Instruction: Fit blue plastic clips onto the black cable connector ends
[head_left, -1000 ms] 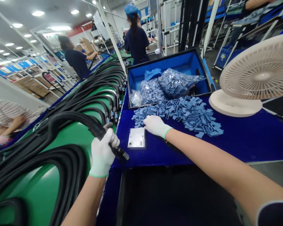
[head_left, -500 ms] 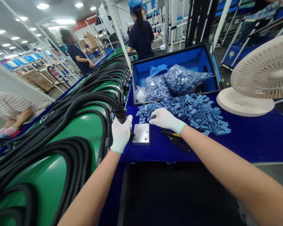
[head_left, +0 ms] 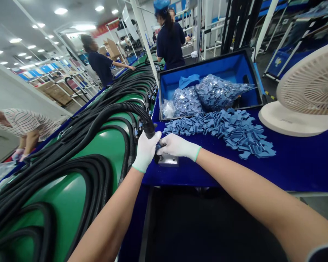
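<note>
The blue table [head_left: 297, 165] bears parts [head_left: 229, 129], 1 plate [head_left: 168, 160], 1 fan [head_left: 307, 83].

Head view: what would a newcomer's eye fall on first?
Probably the heap of small blue pieces on the dark blue tabletop, just in front of the blue crate. Next, perhaps, the many black hoses curving across the green surface on the left. At centre, the gloved left hand grips one hose, and the gloved right hand has its fingers at that hose's end.
</note>
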`<state>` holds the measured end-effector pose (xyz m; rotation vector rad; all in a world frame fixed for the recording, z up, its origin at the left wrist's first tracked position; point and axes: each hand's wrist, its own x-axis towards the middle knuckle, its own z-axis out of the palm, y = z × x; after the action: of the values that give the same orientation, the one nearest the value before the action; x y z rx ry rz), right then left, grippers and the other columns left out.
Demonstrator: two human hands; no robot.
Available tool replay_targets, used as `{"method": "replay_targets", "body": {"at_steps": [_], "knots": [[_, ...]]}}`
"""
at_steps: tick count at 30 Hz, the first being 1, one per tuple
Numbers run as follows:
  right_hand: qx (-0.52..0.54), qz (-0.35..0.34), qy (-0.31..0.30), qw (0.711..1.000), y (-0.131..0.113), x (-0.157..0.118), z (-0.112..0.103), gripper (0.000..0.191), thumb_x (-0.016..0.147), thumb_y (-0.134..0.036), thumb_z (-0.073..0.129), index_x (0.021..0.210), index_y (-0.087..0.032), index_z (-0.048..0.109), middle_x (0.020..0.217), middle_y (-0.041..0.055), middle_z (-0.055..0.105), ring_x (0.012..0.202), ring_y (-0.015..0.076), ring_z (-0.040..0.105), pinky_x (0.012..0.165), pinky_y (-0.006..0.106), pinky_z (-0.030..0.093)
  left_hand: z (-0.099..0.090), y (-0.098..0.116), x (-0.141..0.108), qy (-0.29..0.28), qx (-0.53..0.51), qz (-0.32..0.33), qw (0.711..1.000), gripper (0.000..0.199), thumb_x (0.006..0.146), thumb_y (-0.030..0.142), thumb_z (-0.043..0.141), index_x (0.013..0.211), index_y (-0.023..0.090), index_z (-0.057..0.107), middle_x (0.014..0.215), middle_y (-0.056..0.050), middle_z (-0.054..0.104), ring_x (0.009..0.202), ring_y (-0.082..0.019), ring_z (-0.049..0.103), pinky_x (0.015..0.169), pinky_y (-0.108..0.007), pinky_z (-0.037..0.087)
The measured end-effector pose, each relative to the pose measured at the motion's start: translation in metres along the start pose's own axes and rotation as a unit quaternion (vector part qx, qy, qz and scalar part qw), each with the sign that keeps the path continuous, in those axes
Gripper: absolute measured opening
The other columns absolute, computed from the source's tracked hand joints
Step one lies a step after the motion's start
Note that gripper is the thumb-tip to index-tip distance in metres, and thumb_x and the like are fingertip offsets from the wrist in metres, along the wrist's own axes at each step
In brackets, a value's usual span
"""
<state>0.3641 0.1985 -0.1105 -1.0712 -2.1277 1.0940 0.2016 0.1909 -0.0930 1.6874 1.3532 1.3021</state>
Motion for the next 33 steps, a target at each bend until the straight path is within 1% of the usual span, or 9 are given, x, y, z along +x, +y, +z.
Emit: {"method": "replay_targets", "body": {"at_steps": [8,14,17,20,23,26,29,31,33], "knots": [[-0.032,0.032,-0.013,0.999,0.006,0.007,-0.003,0.05,0.068,-0.066,0.079,0.066,-0.017,0.07,0.059,-0.0019,0.059,0.058,0.0129,0.049,0.055,0.027,0.03,-0.023,-0.024,0.007,0.006,-0.036,-0.089,0.995,0.044,0.088,0.057,0.067,0.104,0.016,0.061,0.08,-0.004,0.065,0.071,-0.017,0.063,0.068,-0.029,0.054],[-0.087,0.018,-0.002,0.996,0.004,0.002,-0.001,0.03,0.083,-0.052,0.071,0.086,-0.023,0.079,0.084,0.0013,0.075,0.073,0.0167,0.063,0.062,0.026,0.039,-0.127,-0.077,-0.002,0.11,0.137,-0.203,0.963,0.042,0.08,0.053,0.065,0.093,0.013,0.061,0.067,-0.003,0.061,0.062,-0.019,0.06,0.061,-0.03,0.05],[-0.103,0.013,0.003,0.995,0.007,0.003,0.001,0.024,0.085,-0.045,0.07,0.086,-0.024,0.08,0.088,0.0027,0.076,0.076,0.0187,0.065,0.065,0.028,0.041,-0.177,-0.092,-0.031,0.082,0.236,-0.247,0.936,0.041,0.075,0.051,0.068,0.088,0.012,0.066,0.074,-0.009,0.07,0.079,-0.028,0.069,0.076,-0.036,0.055],[-0.11,0.008,0.008,0.994,0.008,0.003,0.004,0.02,0.086,-0.04,0.068,0.088,-0.024,0.08,0.092,0.0031,0.077,0.08,0.02,0.066,0.068,0.029,0.043,-0.203,-0.097,-0.068,0.045,0.321,-0.259,0.91,0.045,0.082,0.051,0.059,0.103,0.013,0.071,0.108,-0.014,0.076,0.112,-0.032,0.068,0.101,-0.037,0.05],[-0.101,0.003,0.004,0.995,0.009,0.0,0.002,0.018,0.088,-0.035,0.066,0.093,-0.024,0.08,0.096,0.0017,0.078,0.084,0.0196,0.067,0.072,0.028,0.046,-0.216,-0.095,-0.119,0.03,0.414,-0.282,0.865,0.054,0.081,0.044,0.055,0.122,0.009,0.065,0.134,-0.022,0.065,0.134,-0.037,0.055,0.115,-0.042,0.04],[-0.084,0.001,0.001,0.996,0.01,-0.004,-0.002,0.018,0.089,-0.032,0.065,0.098,-0.024,0.079,0.103,0.0015,0.078,0.088,0.0196,0.069,0.075,0.027,0.049,-0.225,-0.087,-0.183,-0.027,0.472,-0.349,0.809,0.054,0.068,0.036,0.064,0.112,0.005,0.069,0.112,-0.028,0.072,0.116,-0.047,0.065,0.105,-0.054,0.046],[-0.07,0.002,0.002,0.998,0.005,-0.012,-0.001,0.02,0.089,-0.028,0.063,0.1,-0.023,0.079,0.104,0.0029,0.077,0.088,0.0203,0.069,0.077,0.028,0.051,-0.241,-0.07,-0.23,-0.089,0.477,-0.408,0.773,0.053,0.06,0.036,0.071,0.105,0.008,0.072,0.091,-0.021,0.075,0.092,-0.044,0.072,0.09,-0.051,0.054],[-0.052,-0.011,0.001,0.999,-0.006,-0.021,0.007,0.019,0.089,-0.028,0.063,0.098,-0.021,0.079,0.102,0.0041,0.077,0.09,0.0213,0.069,0.082,0.03,0.051,-0.255,-0.05,-0.236,-0.099,0.456,-0.419,0.779,0.064,0.061,0.042,0.075,0.115,0.009,0.07,0.102,-0.02,0.076,0.099,-0.041,0.072,0.09,-0.046,0.056],[-0.004,-0.032,-0.025,0.999,-0.023,-0.035,0.025,0.021,0.09,-0.032,0.065,0.102,-0.021,0.078,0.103,0.0052,0.077,0.093,0.0223,0.07,0.087,0.032,0.051,-0.266,-0.022,-0.221,-0.086,0.387,-0.398,0.827,0.071,0.068,0.052,0.074,0.125,0.01,0.066,0.117,-0.018,0.073,0.112,-0.039,0.068,0.094,-0.043,0.056]]}}
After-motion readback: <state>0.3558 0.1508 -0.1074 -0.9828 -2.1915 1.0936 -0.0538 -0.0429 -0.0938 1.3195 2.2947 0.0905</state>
